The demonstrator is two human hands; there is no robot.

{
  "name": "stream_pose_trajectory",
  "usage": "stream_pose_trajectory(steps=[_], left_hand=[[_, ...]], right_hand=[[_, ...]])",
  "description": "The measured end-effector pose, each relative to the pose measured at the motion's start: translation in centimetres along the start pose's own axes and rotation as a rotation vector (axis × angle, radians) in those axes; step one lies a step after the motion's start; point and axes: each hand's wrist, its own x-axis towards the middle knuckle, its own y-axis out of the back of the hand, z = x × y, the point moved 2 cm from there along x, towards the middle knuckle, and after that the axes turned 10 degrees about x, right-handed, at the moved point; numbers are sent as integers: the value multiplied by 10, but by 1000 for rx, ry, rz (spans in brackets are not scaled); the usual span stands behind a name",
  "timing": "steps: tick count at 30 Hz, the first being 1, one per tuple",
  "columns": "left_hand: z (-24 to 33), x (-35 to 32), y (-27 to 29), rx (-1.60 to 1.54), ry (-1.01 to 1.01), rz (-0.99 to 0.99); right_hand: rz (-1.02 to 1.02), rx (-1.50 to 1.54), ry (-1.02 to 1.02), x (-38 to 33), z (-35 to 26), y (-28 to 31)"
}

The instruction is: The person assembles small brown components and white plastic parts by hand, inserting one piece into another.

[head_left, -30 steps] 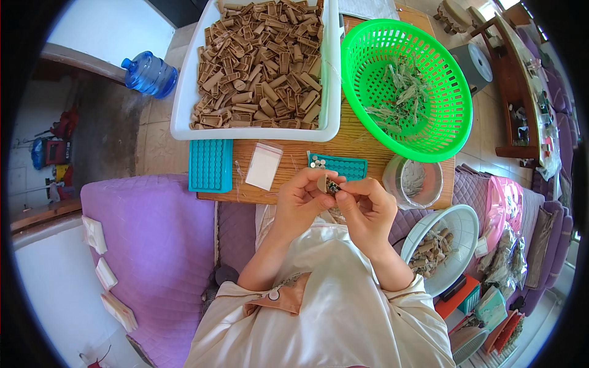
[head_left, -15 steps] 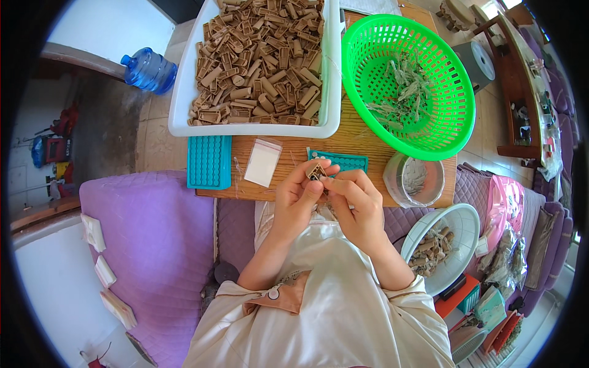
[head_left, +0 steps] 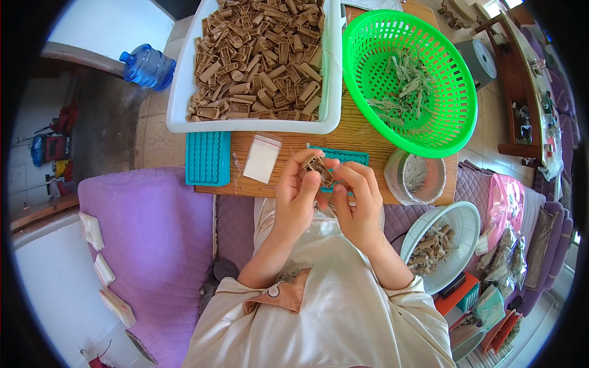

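In front of my body, over the table's near edge, my left hand [head_left: 296, 197] pinches a small brown plastic casing [head_left: 317, 165] between thumb and fingers. The casing is hollow, with its open side and dark inner parts facing up. My right hand [head_left: 361, 199] is closed at the casing's lower right end, thumb and fingertips against it; their exact contact is partly hidden. Just behind my hands lies a teal tray [head_left: 346, 157], partly covered by them. Many similar brown casings [head_left: 261, 67] fill a white tub [head_left: 251, 127] at the back.
A green basket [head_left: 374, 126] holding clear-wrapped small parts stands back right. Near it are a clear round container [head_left: 396, 184] and a pale basin [head_left: 471, 230] of brown pieces. Another teal tray [head_left: 207, 158] and a white packet [head_left: 262, 159] lie left on the wooden table [head_left: 294, 147].
The casing has turned and risen slightly, so more of its open inside shows. My right thumb and fingers have spread a little and shifted toward its lower end.
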Motion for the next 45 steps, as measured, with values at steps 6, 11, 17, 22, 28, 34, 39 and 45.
stream_pose_trajectory(steps=[6,11,17,22,28,34,39,45], left_hand=[[-12,4,1,-218,105,7],[-19,10,-4,-549,201,14],[-30,12,-1,-753,327,16],[-31,14,0,-823,267,12],[-21,10,-5,-548,3,21],[-22,7,-5,-416,-37,52],[-21,2,-6,-364,4,46],[-18,1,-2,-246,-5,22]], right_hand=[[-27,-52,-6,2,6,2],[-37,-171,61,6,7,2],[-30,-68,-20,5,24,3],[-38,-2,-74,8,24,4],[-101,106,-190,13,17,5],[-155,165,-212,18,18,4],[-293,151,-314,22,13,10],[-231,431,-337,17,21,11]])
